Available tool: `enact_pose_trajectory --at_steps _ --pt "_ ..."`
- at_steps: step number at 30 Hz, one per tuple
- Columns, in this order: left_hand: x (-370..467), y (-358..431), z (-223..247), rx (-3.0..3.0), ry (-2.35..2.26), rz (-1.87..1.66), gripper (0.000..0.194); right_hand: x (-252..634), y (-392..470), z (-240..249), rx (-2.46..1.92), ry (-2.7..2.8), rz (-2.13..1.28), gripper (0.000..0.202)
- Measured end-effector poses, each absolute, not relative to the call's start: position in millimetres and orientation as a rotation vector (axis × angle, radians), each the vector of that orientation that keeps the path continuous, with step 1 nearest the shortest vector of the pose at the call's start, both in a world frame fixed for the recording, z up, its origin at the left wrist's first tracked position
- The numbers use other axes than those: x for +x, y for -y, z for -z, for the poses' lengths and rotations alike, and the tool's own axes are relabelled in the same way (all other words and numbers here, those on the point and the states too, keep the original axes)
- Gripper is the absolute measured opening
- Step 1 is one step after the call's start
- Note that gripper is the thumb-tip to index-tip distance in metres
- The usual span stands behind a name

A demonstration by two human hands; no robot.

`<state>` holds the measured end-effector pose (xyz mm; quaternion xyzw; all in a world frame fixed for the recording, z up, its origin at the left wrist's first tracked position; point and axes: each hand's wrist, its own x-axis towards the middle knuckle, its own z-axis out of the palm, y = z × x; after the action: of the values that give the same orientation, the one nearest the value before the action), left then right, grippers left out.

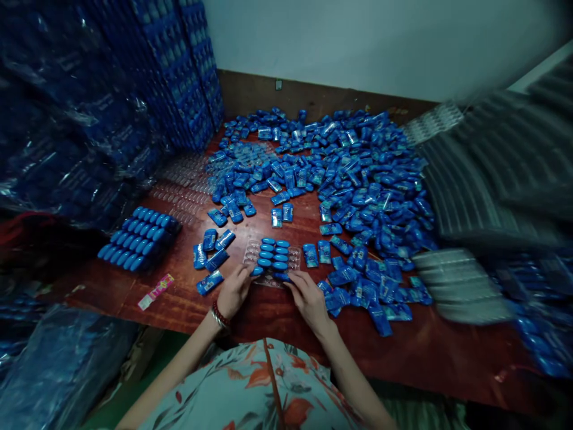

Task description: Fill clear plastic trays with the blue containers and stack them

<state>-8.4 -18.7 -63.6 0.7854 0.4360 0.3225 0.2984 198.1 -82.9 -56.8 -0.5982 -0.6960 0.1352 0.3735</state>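
A clear plastic tray (294, 258) lies on the red-brown table near its front edge, its two middle columns holding several blue packs (267, 248). My left hand (236, 289), with a beaded bracelet at the wrist, pinches a blue piece at the tray's near left. At the near right of the same tray, my right hand (308, 295) has its fingers closed on another blue piece. Loose blue packs (216, 260) lie left of the tray, and two more (317, 254) stand close to its right side.
A large heap of blue packs (358, 173) covers the back and right. Filled trays (136, 239) sit at the left, beside empty clear trays (183, 185) and tall wrapped stacks (170, 65). Stacked clear trays (487, 173) rise at the right. A pink strip (156, 291) lies front left.
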Motion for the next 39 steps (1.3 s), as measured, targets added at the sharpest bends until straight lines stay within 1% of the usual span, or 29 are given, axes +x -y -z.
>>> enact_pose_trajectory --at_steps 3,6,10,12,15,18,22,26,29,31,34,36,39 --pt "-16.4 18.1 74.3 2.267 -1.062 -0.774 0.034 202.0 75.4 55.7 -1.473 1.977 -0.238 0.026" --pt "-22.7 13.2 70.6 2.425 -0.949 -0.662 0.037 206.7 68.7 43.5 -1.455 2.192 -0.143 0.028" --pt "-17.7 6.8 46.4 2.611 -0.811 -0.374 0.032 202.6 59.2 24.4 -1.44 2.455 -0.019 0.029" --pt "-10.4 6.4 34.8 2.667 -0.777 -0.265 0.028 197.0 55.7 18.7 -1.43 2.549 0.004 0.025" --pt "-0.7 7.5 26.3 2.702 -0.79 -0.194 0.024 189.7 52.6 13.2 -1.455 2.619 0.001 0.018" --pt "1.1 7.3 27.5 2.705 -0.773 -0.227 0.023 186.6 50.8 7.1 -1.508 2.636 -0.09 0.017" --pt "-4.3 8.5 36.2 2.75 -0.779 -0.384 0.026 181.6 51.0 2.8 -1.601 2.629 -0.198 0.019" --pt "-9.6 15.9 48.4 2.845 -0.935 -0.58 0.033 169.3 59.6 12.9 -1.793 2.491 -0.106 0.027" --pt "-14.1 20.1 56.4 2.856 -1.074 -0.624 0.042 162.2 71.6 25.4 -1.845 2.344 -0.039 0.039" --pt "-18.1 20.9 59.5 2.824 -1.109 -0.652 0.048 164.8 78.6 33.2 -1.845 2.238 -0.033 0.043" --pt "-22.3 23.3 59.0 2.667 -1.163 -0.78 0.052 188.5 79.2 41.7 -1.852 2.017 -0.078 0.041" --pt "-17.6 27.7 54.9 2.526 -1.153 -0.879 0.051 217.0 70.5 44.2 -1.935 1.818 -0.075 0.039" --pt "14.8 34.5 43.5 2.424 -0.936 -0.847 0.044 263.0 47.6 42.9 -2.161 1.601 -0.061 0.042"
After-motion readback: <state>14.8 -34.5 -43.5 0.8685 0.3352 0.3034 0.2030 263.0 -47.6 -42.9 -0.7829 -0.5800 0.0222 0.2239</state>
